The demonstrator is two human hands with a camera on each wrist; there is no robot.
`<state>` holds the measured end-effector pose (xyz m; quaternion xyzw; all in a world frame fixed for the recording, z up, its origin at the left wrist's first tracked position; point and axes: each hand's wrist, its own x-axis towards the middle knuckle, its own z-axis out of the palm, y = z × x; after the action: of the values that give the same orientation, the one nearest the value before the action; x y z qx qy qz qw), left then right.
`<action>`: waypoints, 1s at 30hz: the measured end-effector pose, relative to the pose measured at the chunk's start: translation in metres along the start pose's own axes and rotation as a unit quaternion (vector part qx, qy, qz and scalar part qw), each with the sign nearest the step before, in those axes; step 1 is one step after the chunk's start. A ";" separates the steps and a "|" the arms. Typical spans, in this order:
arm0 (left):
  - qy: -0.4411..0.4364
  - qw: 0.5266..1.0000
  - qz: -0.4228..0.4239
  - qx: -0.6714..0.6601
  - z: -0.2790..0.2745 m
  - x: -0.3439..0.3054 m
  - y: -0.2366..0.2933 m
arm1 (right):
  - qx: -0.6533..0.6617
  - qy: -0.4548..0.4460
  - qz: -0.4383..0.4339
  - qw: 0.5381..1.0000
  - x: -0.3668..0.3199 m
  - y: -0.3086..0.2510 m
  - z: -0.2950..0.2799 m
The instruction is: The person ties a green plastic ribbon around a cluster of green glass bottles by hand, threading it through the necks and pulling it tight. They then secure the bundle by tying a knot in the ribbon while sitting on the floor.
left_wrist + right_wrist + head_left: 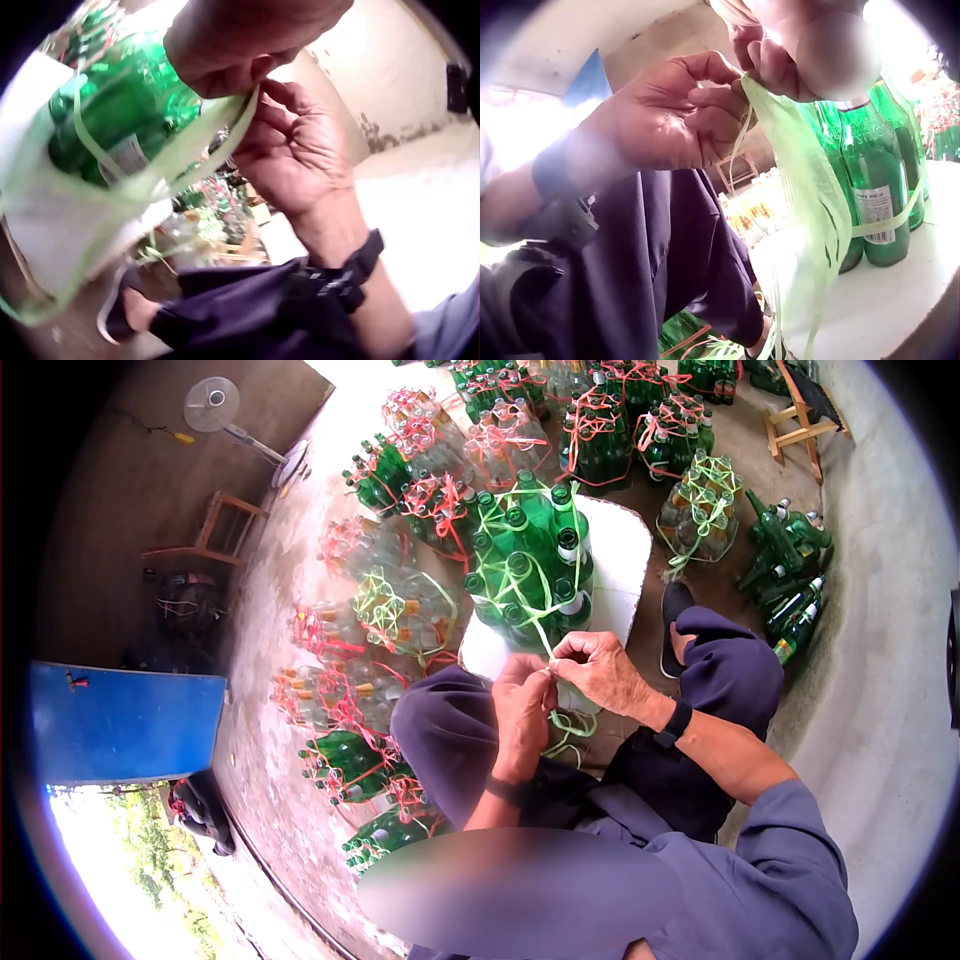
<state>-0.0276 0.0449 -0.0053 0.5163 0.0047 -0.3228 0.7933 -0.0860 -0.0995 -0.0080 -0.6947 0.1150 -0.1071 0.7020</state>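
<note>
A bundle of green glass bottles (530,550) stands upright on a white board, bound with light green plastic ribbon (802,202). Just in front of it, my two hands meet at the ribbon. Thumb and fingers of my left hand (522,705) pinch the ribbon close to its end. Touching them from the right, my right hand (605,672) pinches the same ribbon. In the right wrist view the ribbon spreads wide below the left hand (675,112) and passes round the bottles (877,180). A loose tangle of ribbon (570,732) hangs beneath the hands.
The white board (620,565) lies between my legs. Many tied bottle bundles (345,615) line the floor to the left and back. Loose green bottles (790,560) lie by the right wall. A wooden stool (805,420), a fan (212,405) and a blue panel (130,722) stand farther off.
</note>
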 end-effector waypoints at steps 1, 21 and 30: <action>-0.004 0.998 0.015 0.053 -0.001 0.000 0.001 | 0.000 0.000 0.000 1.000 0.000 0.000 -0.001; -0.012 0.909 0.110 0.401 -0.006 -0.001 0.007 | -0.035 -0.022 -0.040 0.998 -0.001 -0.002 -0.006; -0.015 0.942 0.102 0.319 -0.002 -0.008 0.005 | 0.003 -0.026 0.006 1.000 -0.002 -0.003 -0.006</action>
<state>-0.0304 0.0514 0.0008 0.7349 -0.1630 -0.2325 0.6159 -0.0897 -0.1049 -0.0048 -0.6943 0.1005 -0.0852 0.7075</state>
